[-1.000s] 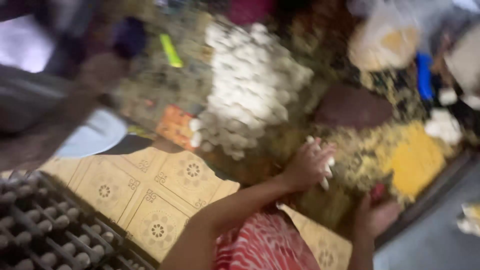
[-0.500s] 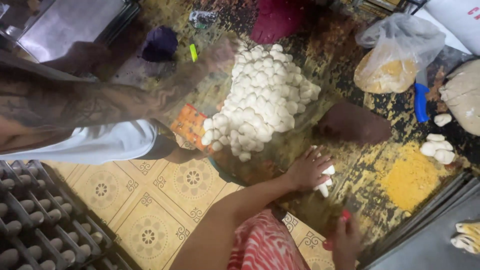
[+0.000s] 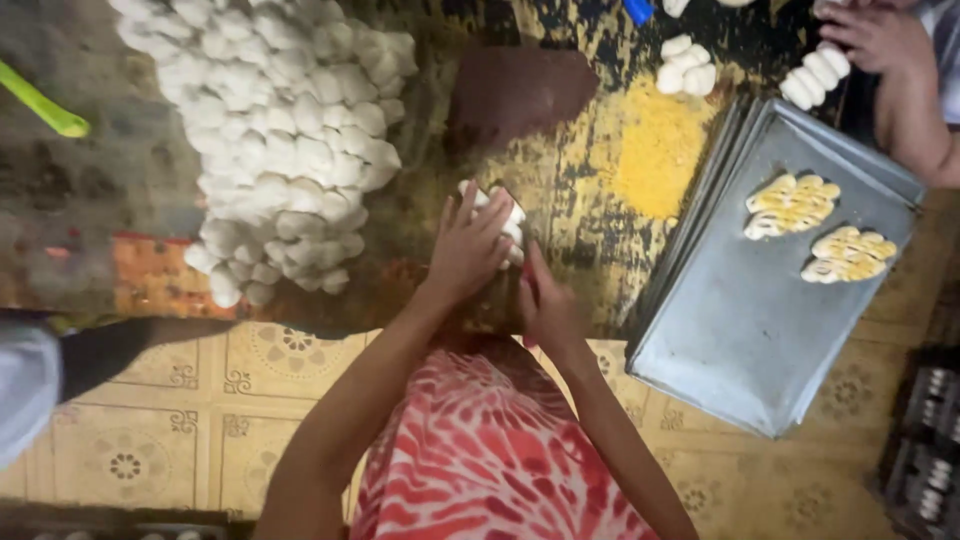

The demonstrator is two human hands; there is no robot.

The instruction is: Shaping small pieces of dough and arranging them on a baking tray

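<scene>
At 9 o'clock of the table [image 3: 600,250] a green strip [image 3: 42,104] is cut off by the frame edge, and its kind cannot be told. Next, toward 11 o'clock, a heap of dough balls [image 3: 280,130] is piled loosely, within arm's reach of the working spot; its top is cut by the upper edge. Below it an orange patch [image 3: 150,275] is seen, blurred.

At the middle the left hand [image 3: 468,250] is laid flat, fingers spread narrowly, over a dough piece [image 3: 512,220], which is pressed to the table and mostly covered. Just at 4 o'clock of it, the right hand [image 3: 548,312] is closed on a small red thing [image 3: 527,285], likely a cutter held edge-down against the dough piece; its blade is hidden.

At 1 o'clock a yellow crumb patch [image 3: 660,150] is spread on the table, probably for coating. Further right, stacked trays [image 3: 760,330] overhang the table edge, and two scored pieces [image 3: 820,228] are set apart on the top one, so that they do not stick. At the top right corner another person's hand [image 3: 880,35] is seen beside more dough rolls [image 3: 815,78]; what it does cannot be made out.
</scene>
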